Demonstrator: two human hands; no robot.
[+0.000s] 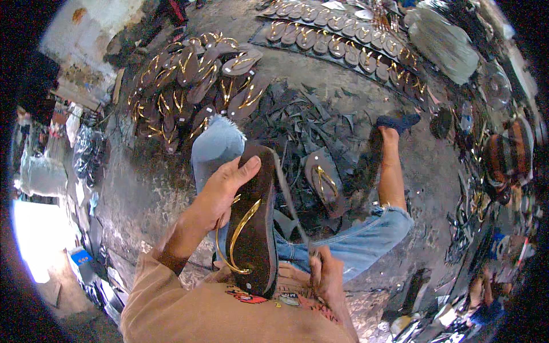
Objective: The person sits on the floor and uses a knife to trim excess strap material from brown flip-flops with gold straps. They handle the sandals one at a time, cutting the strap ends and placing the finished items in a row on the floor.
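Observation:
My left hand [223,188] grips a dark brown flip-flop [260,228] with shiny gold straps, thumb on the upper face near the sole's far end. The sandal stands lengthwise in front of my chest. My right hand [326,274] is closed, lower right of the sole, around the lower end of a thin grey strip [293,200]. That strip runs along the sole's right side up to its far end, slightly bowed away from the edge. Whether a tool is also inside my right fist is hidden. Another gold-strapped flip-flop [324,180] lies on the floor beyond my legs.
Dark offcuts [303,117] cover the floor between my legs. A large heap of gold-strapped flip-flops [186,71] lies at far left. Rows of similar sandals [337,48] stretch across the far right. A striped bundle [512,151] sits at the right.

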